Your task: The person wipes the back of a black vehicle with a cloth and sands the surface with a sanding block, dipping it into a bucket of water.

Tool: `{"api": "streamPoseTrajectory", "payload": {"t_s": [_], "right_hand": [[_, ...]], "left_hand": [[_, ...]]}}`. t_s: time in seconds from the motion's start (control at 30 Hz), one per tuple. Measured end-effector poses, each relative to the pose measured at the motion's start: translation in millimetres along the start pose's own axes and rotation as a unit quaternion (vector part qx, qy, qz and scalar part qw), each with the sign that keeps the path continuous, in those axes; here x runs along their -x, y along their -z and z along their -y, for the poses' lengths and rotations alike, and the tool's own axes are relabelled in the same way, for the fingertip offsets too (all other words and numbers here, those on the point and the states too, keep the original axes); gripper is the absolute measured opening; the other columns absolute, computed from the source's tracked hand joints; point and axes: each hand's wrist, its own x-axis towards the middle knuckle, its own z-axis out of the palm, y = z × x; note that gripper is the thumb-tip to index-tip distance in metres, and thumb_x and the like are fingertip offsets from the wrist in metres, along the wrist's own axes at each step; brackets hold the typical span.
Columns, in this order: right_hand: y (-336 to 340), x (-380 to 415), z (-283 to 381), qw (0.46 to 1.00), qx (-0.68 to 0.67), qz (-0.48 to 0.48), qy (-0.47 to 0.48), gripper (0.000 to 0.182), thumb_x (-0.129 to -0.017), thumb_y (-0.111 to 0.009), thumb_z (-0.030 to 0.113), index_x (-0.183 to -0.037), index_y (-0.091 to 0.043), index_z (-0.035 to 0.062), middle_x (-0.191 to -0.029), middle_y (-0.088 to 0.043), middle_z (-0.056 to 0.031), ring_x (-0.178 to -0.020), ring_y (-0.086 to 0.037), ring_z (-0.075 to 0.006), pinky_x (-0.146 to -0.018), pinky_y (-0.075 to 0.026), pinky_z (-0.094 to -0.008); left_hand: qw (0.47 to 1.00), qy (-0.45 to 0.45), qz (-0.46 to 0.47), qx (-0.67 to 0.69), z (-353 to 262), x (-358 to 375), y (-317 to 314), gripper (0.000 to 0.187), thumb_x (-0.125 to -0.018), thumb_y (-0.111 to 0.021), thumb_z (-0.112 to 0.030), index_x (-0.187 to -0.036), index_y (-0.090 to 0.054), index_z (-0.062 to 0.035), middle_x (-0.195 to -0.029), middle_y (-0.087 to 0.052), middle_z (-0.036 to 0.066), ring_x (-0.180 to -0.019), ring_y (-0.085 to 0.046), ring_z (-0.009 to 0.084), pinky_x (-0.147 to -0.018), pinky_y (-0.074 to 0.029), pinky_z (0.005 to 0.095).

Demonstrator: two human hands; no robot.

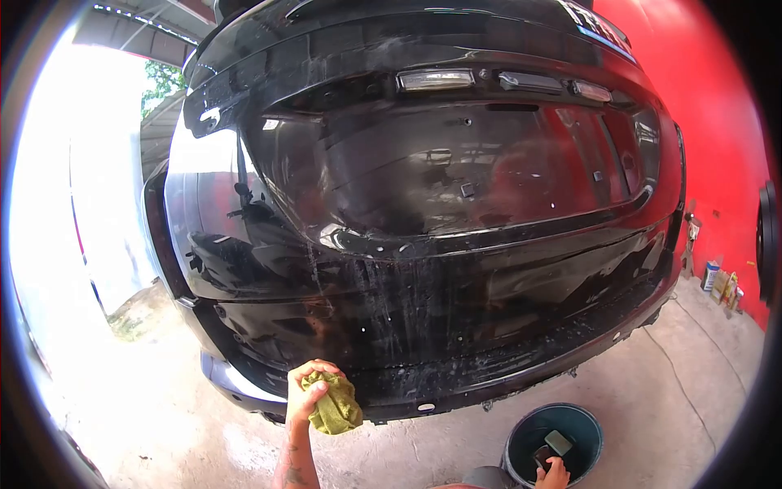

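My left hand (305,389) is closed around a bunched yellow-green cloth (336,407), held up in front of the lower edge of a black car's rear. Water streaks and whitish residue run down the car's tailgate (456,179) and rear bumper (489,326). At the bottom right, my right hand (554,474) reaches over the rim of a dark bucket (599,432). Its fingers are curled on a small dark block (542,456), whose exact kind I cannot make out. Beside that block, inside the bucket, lies a pale green rectangular sponge or pad (558,442).
A concrete floor (652,383) runs beneath the car. On the right stands a red wall (692,98), with several small containers (721,285) at its foot. A dark round object (767,244) shows at the far right edge. Bright daylight enters from the left.
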Motion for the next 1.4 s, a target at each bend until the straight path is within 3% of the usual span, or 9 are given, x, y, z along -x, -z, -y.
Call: {"api": "streamPoseTrajectory", "payload": {"t_s": [0.07,0.1,0.2,0.3,0.4,0.73,0.93,1.1,1.4], "right_hand": [[-1,-6,7,0.998,-0.015,-0.007,-0.062,0.034,-0.1,-0.067,0.027,-0.128,-0.06,0.0088,-0.118,-0.07,-0.0221,-0.106,-0.066,-0.0459,-0.092,-0.05,-0.0557],[-12,-11,-4,0.998,-0.023,-0.037,-0.044,0.035,-0.1,-0.066,0.03,-0.129,-0.06,0.0111,-0.118,-0.071,-0.02,-0.106,-0.066,-0.0456,-0.092,-0.05,-0.0552],[-13,-16,-2,0.996,0.011,0.007,-0.093,0.034,-0.099,-0.067,0.029,-0.129,-0.06,0.0144,-0.121,-0.07,-0.0161,-0.112,-0.065,-0.0414,-0.096,-0.047,-0.0566],[-23,-13,-10,0.994,0.105,-0.004,-0.011,0.034,-0.097,-0.068,0.028,-0.128,-0.06,0.0176,-0.123,-0.069,-0.0118,-0.118,-0.062,-0.036,-0.1,-0.043,-0.0589],[-26,-18,-11,0.995,0.092,0.018,0.024,0.034,-0.096,-0.069,0.027,-0.127,-0.06,0.0188,-0.122,-0.068,-0.0097,-0.12,-0.061,-0.0329,-0.101,-0.041,-0.0602],[-18,-26,-3,0.994,0.036,0.078,-0.072,0.037,-0.095,-0.071,0.033,-0.127,-0.059,0.0195,-0.123,-0.069,-0.0122,-0.118,-0.063,-0.0365,-0.102,-0.041,-0.0593],[-19,-25,-9,0.998,0.054,0.042,-0.016,0.034,-0.094,-0.072,0.034,-0.123,-0.062,0.0173,-0.117,-0.072,-0.0117,-0.112,-0.066,-0.0368,-0.099,-0.043,-0.0548],[-17,-25,-6,0.997,0.066,0.021,0.017,0.032,-0.091,-0.075,0.029,-0.119,-0.064,0.0167,-0.111,-0.072,-0.0118,-0.103,-0.069,-0.036,-0.084,-0.051,-0.0507],[-18,-32,-4,0.996,0.073,0.039,0.021,0.029,-0.096,-0.07,0.03,-0.119,-0.066,0.0136,-0.108,-0.071,-0.0116,-0.101,-0.068,-0.0356,-0.084,-0.052,-0.0504]], "left_hand": [[1.0,-0.003,-0.003,-0.003,1,0,0,0.042,-0.084,-0.081,-0.03,-0.105,-0.072,0.004,-0.104,-0.071,0.014,-0.097,-0.073,0.0275,-0.087,-0.059,0.0398],[1.0,-0.006,-0.006,0.002,3,1,0,0.042,-0.084,-0.081,-0.031,-0.105,-0.072,0.004,-0.104,-0.071,0.015,-0.097,-0.073,0.0279,-0.087,-0.059,0.0401],[1.0,-0.011,-0.014,0.009,5,1,0,0.042,-0.084,-0.081,-0.031,-0.105,-0.072,0.004,-0.104,-0.071,0.015,-0.097,-0.073,0.029,-0.087,-0.059,0.0409],[1.0,-0.011,-0.017,0.008,3,1,0,0.042,-0.084,-0.081,-0.031,-0.105,-0.072,0.0039,-0.104,-0.071,0.015,-0.098,-0.073,0.0296,-0.087,-0.059,0.0412],[1.0,-0.008,-0.016,0.006,4,1,0,0.041,-0.084,-0.081,-0.03,-0.105,-0.072,0.0042,-0.104,-0.071,0.016,-0.098,-0.073,0.0299,-0.087,-0.059,0.0412],[0.999,-0.012,-0.022,-0.038,2,2,-6,0.043,-0.086,-0.077,-0.031,-0.107,-0.071,0.0063,-0.105,-0.07,0.017,-0.098,-0.072,0.0284,-0.089,-0.058,0.0401],[0.994,-0.017,-0.028,-0.105,-2,2,-10,0.051,-0.085,-0.077,-0.04,-0.107,-0.072,0.0063,-0.104,-0.07,0.017,-0.097,-0.072,0.0275,-0.088,-0.057,0.0386],[0.986,-0.019,-0.043,-0.163,-2,3,-11,0.063,-0.083,-0.077,-0.051,-0.106,-0.071,0.0067,-0.104,-0.07,0.018,-0.095,-0.072,0.0286,-0.086,-0.057,0.0389],[0.981,-0.031,-0.037,-0.188,-1,1,-8,0.067,-0.085,-0.073,-0.054,-0.109,-0.069,0.0084,-0.105,-0.069,0.021,-0.096,-0.072,0.0307,-0.086,-0.057,0.0396]]}}
